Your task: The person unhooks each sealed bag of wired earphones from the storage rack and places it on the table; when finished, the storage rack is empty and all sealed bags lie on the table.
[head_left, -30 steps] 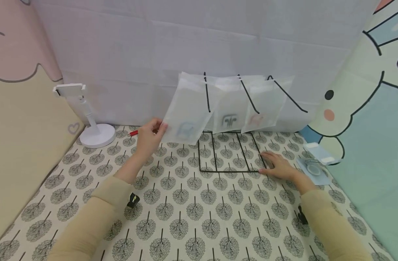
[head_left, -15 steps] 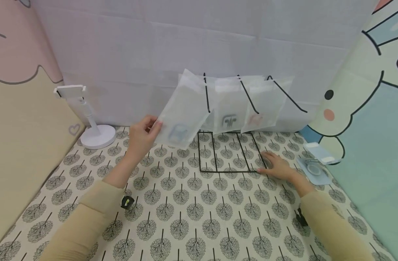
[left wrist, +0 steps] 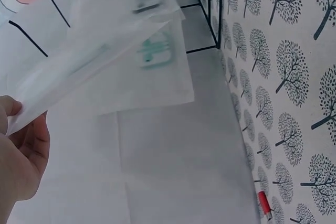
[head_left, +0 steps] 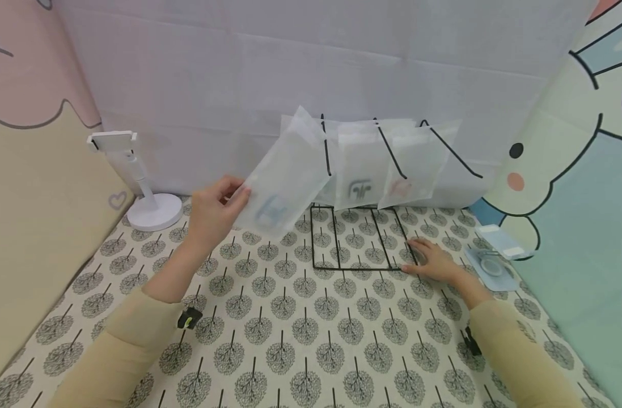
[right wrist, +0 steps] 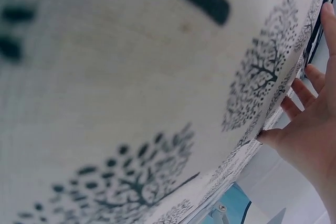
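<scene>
My left hand [head_left: 216,209] pinches the left edge of a frosted plastic bag [head_left: 292,164] between thumb and fingers. The bag tilts, its upper corner beside the left hook [head_left: 325,147], and a blurred blue item shows through its lower part. Behind it, in the left wrist view, hangs another frosted bag [left wrist: 142,85] with a green item inside. A black wire rack [head_left: 359,269] stands on the table. My right hand [head_left: 433,262] rests at the front right corner of its base, fingers spread, as the right wrist view's fingers [right wrist: 302,93] also show.
Frosted bags hang at the middle hook [head_left: 362,158] and right hook [head_left: 452,150]. A white phone stand [head_left: 155,212] is at the back left, a light-blue folding stand [head_left: 494,272] at the right. A small red tool [left wrist: 264,204] lies near the back cloth.
My left hand has moved left and toward me, drawing the bag with it and tilting it more. A bag behind now shows beside the hook. My right hand stays at the rack's corner.
</scene>
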Motion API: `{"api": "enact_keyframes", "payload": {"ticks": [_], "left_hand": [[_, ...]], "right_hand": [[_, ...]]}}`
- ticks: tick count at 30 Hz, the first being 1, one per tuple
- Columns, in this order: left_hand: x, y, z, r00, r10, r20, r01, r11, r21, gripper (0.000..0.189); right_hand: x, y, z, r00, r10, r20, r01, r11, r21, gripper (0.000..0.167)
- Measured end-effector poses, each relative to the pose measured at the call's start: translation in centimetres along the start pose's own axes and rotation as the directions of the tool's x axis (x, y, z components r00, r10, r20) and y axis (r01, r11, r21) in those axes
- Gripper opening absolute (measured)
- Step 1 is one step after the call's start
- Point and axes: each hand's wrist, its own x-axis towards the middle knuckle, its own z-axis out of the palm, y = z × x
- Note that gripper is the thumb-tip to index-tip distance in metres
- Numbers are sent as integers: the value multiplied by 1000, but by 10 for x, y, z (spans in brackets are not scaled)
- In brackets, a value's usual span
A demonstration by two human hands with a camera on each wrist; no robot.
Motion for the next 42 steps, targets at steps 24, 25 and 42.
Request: {"api": "enact_keyframes", "payload": {"ticks": [24, 25, 42], "left_hand": [[-30, 35, -47, 992, 61, 106, -69, 995, 71, 4], [-31, 36, -49, 992, 64, 111, -73, 995, 74, 4], [-53, 39, -80, 984, 51, 172, -84, 978, 190, 11]], "right_hand": [[-2, -4, 1, 1000, -16, -15, 16, 1000, 3, 86], [-2, -4, 1, 1000, -15, -15, 16, 1000, 5, 86], [-1, -3, 1, 1000, -13, -12, 13, 1000, -17, 86]]}}
